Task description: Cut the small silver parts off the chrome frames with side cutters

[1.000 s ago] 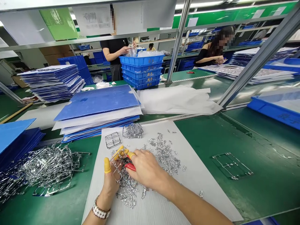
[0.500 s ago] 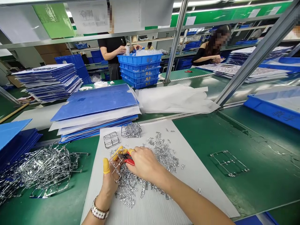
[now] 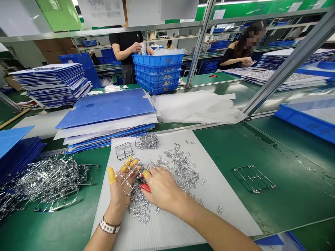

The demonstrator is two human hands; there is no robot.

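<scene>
I look down on a long green workbench (image 3: 295, 167). At the far side stands a stack of blue crates (image 3: 157, 73), and a person in a black shirt (image 3: 125, 43) has both hands at its top. Farther right, another person (image 3: 232, 59) sits working at sheets. In the middle of the bench lies a big pile of blue folders (image 3: 104, 111), and on the near side is a white plastic sheet (image 3: 167, 233). A heap of tangled metal frames (image 3: 49, 183) lies left of this sheet, and a single frame (image 3: 253, 178) lies on the green surface to the right. Two small frames (image 3: 124, 151) sit at the far edge of the sheet, and many small silver pieces (image 3: 180, 167) are spread over it.

My view shows the left hand (image 3: 121, 191) closed on a metal frame (image 3: 128, 176), which is held just above the sheet. Yellow finger covers (image 3: 112, 175) are on this hand (a bracelet watch (image 3: 109, 226) is on the wrist too). The right hand (image 3: 162, 188) is closed on red-handled cutters (image 3: 145, 187), just beside the frame. I cannot see the cutter tips well.
</scene>
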